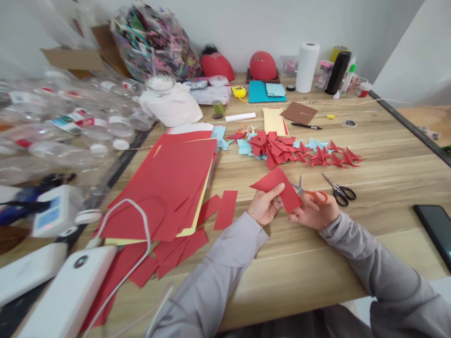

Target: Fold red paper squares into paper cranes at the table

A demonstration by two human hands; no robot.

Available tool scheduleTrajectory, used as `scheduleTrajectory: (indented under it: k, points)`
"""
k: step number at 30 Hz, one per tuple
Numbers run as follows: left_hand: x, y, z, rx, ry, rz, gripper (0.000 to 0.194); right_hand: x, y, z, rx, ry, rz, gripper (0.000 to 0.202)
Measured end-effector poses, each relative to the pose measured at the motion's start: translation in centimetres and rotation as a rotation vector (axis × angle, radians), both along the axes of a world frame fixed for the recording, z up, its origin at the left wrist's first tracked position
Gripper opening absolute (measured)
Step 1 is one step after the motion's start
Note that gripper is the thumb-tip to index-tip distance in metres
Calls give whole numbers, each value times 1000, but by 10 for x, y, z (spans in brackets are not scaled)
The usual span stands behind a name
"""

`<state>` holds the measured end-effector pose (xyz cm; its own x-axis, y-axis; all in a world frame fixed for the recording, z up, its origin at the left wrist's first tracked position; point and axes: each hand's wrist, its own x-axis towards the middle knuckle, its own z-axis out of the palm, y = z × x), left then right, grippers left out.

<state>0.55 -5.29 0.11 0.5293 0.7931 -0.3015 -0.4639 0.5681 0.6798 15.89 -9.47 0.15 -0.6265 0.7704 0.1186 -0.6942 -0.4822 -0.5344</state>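
A folded or bent red paper piece (278,180) is pinched in my left hand (264,206), thumb on top. My right hand (315,211) holds orange-handled scissors (317,195), their blades parted beside the paper's right edge. The right fingertips are close to the paper's lower corner; whether they touch it I cannot tell. Black-handled scissors (340,190) lie on the table just beyond my right hand. Past both hands is a pile of folded red pieces (271,148) with red and light blue folded paper shapes (320,155). Cut red strips (225,210) lie left of my left hand.
Large red sheets (165,178) cover the left of the table (292,272). A white power bank (70,291) with a cable sits front left, near many plastic bottles (70,126). A black phone (435,230) lies far right. Bottles, a tape measure (239,92) and red domes line the back.
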Motion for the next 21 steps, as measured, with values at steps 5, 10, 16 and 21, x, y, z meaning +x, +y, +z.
scheduleTrajectory:
  k: [5,10,16,21]
  points:
    - [3,-6,5,35,-25,-45,35,2,0,-7,-60,-32,-7,50]
    - [4,-7,6,59,-34,-90,35,1,-1,-6,-56,-71,-43,51]
    - [5,-5,7,48,-45,-72,30,-2,-2,-1,-38,-87,-75,50]
    - [5,-4,5,42,-44,-90,29,-5,-3,-1,-17,-143,-114,46]
